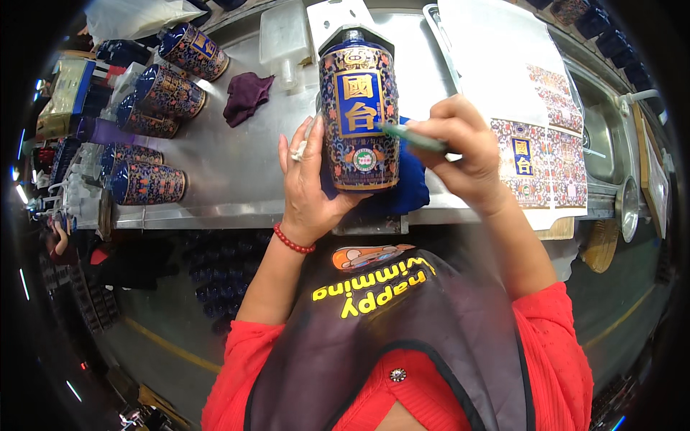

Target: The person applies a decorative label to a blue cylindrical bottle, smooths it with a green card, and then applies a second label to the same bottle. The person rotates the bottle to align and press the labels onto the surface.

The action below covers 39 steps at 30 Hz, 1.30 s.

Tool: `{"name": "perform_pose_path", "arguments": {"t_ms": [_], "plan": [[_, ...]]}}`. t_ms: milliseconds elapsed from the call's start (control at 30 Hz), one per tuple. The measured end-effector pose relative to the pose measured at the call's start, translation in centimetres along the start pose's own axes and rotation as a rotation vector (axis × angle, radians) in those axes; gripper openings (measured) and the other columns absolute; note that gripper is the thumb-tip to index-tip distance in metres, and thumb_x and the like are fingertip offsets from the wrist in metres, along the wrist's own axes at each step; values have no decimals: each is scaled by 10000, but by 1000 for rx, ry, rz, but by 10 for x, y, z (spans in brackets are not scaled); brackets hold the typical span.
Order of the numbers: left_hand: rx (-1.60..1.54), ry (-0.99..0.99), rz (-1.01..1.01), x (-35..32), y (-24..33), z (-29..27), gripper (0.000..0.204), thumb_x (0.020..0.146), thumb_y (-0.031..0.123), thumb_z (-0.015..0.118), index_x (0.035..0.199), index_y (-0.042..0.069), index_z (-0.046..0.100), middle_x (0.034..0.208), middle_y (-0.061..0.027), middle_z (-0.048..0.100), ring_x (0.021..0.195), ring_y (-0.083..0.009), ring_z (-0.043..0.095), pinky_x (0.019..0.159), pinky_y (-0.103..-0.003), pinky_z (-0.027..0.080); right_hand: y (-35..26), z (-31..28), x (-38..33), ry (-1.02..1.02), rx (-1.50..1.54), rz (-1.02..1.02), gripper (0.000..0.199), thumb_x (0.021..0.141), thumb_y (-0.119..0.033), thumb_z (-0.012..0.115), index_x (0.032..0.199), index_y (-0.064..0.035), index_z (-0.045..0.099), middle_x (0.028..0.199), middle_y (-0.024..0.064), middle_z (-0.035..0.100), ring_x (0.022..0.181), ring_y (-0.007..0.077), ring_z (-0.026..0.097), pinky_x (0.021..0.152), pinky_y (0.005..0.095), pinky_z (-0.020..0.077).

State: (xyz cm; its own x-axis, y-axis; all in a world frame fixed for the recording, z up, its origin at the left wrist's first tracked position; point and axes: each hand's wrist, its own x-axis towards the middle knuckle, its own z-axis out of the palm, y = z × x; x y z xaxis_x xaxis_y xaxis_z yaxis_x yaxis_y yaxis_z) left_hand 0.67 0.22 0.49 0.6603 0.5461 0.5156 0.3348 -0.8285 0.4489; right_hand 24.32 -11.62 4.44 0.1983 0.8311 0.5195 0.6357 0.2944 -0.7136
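A dark blue bottle [357, 161] with a floral pattern and a blue-and-gold front panel lies face up, its neck pointing away from me. My left hand [307, 183] holds it, fingers along its left side and thumb at its base. In my right hand [466, 147] is a slim green tool [417, 136], whose tip is at the right edge of the bottle's panel; its exact kind is blurred. Under the bottle's right side shows a blue cloth [411, 194]. A crumpled purple cloth [246, 98] rests to the left on the metal worktop [237, 161].
Several patterned bottles [151, 183] stand at the left. Printed sheets [564, 169] with matching designs lie at the right under plain white paper [496, 61]. A clear plastic container [284, 43] sits at the back. Farther right are a sink [604, 136] and a metal bowl [627, 208].
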Motion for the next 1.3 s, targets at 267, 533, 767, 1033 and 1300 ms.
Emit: {"name": "perform_pose_path", "arguments": {"t_ms": [267, 533, 767, 1033, 1300], "plan": [[264, -5, 136, 14, 13, -23, 1118, 689, 675, 802, 1479, -38, 463, 1411, -189, 575, 1337, -383, 512, 1179, -688, 71, -23, 7, -6, -47, 133, -91, 368, 708, -19, 787, 1066, -74, 722, 932, 86, 634, 828, 261, 611, 749, 404, 484], [106, -3, -46, 13, 10, -10, 1203, 670, 712, 794, 1510, -52, 397, 1414, -177, 571, 1358, -379, 465, 1158, -716, 53, -21, 15, -6, -25, 70, -194, 389, 669, 43, 804, 1039, -56, 738, 873, 75, 603, 761, 233, 573, 675, 380, 475], [165, -88, 2, 7, 11, -20, 1212, 715, 690, 780, 1538, -70, 316, 1440, -228, 533, 1396, -384, 438, 1167, -704, 58, -36, 5, -8, -257, 227, -204, 198, 760, -32, 777, 950, -29, 721, 863, 61, 650, 765, 218, 647, 700, 357, 515], [-453, -174, -331, 11, 21, -10, 1063, 964, 719, 464, 1597, -69, 134, 1595, -293, 323, 1525, -397, 259, 1211, -603, -4, -24, 24, -22, 153, 720, 584, 185, 1019, -180, 654, 1083, -15, 603, 940, 1, 663, 841, 37, 576, 753, 197, 490], [-480, -198, -344, 10, 19, -10, 1080, 957, 714, 483, 1600, -68, 106, 1598, -303, 315, 1527, -401, 253, 1211, -603, 3, -32, 27, -20, 113, 609, 569, 150, 1020, -142, 610, 1100, -17, 590, 949, 1, 651, 851, 48, 563, 751, 209, 479]]}}
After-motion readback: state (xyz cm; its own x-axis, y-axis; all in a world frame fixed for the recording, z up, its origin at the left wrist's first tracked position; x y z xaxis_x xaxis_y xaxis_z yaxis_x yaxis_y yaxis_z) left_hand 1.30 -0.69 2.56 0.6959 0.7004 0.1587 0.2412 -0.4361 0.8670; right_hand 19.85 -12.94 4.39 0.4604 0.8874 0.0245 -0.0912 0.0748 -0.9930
